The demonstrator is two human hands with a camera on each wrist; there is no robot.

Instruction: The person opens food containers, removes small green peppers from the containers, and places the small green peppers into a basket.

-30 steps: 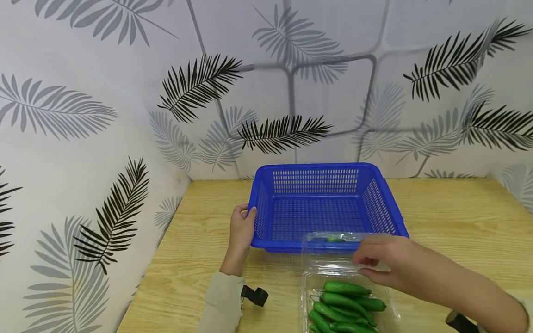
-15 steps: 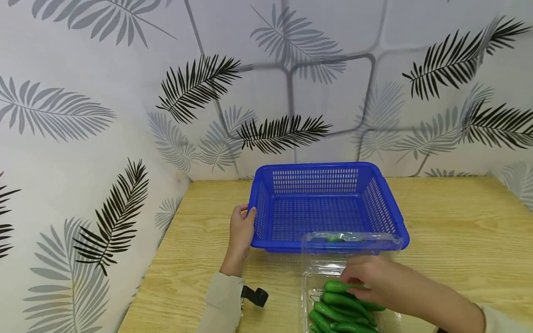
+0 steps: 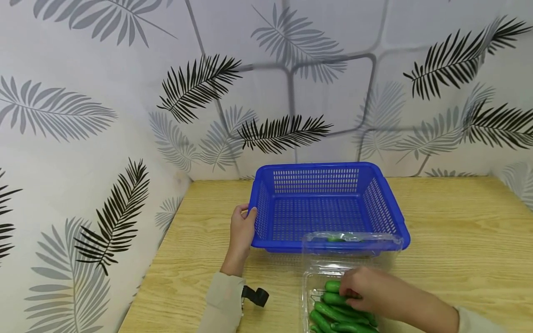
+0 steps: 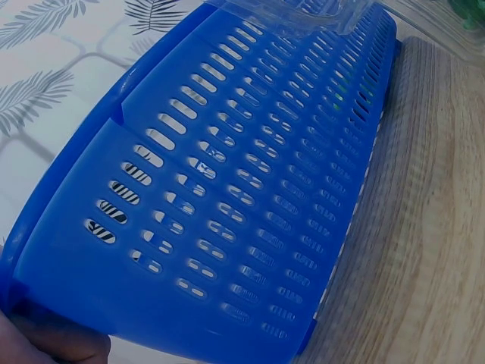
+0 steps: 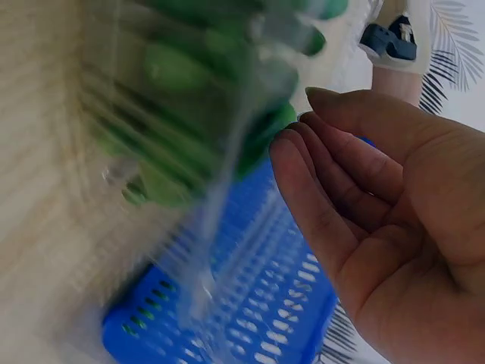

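Note:
In the head view my left hand (image 3: 241,231) grips the left rim of a blue slotted plastic basket (image 3: 308,203), thumb on top. My right hand (image 3: 368,289) is over a clear plastic clamshell box (image 3: 305,300) holding several green peppers (image 3: 333,312), and hides some of them. From the right wrist, the bent fingers and thumb of this hand (image 5: 379,182) have a gap between their tips, close to a pepper end (image 5: 286,117). Nothing is held there. The box's raised lid (image 3: 354,237) overlaps the basket's near rim, with a bit of green visible through it.
All of this stands on a light wood-grain table (image 3: 187,259). Behind and to the left rises a wall (image 3: 266,92) with a leaf print. A black wrist camera mount (image 3: 259,297) sits on my left sleeve.
My right hand has moved from beside the raised lid down and slightly left, to over the peppers. My left hand and the basket have stayed put.

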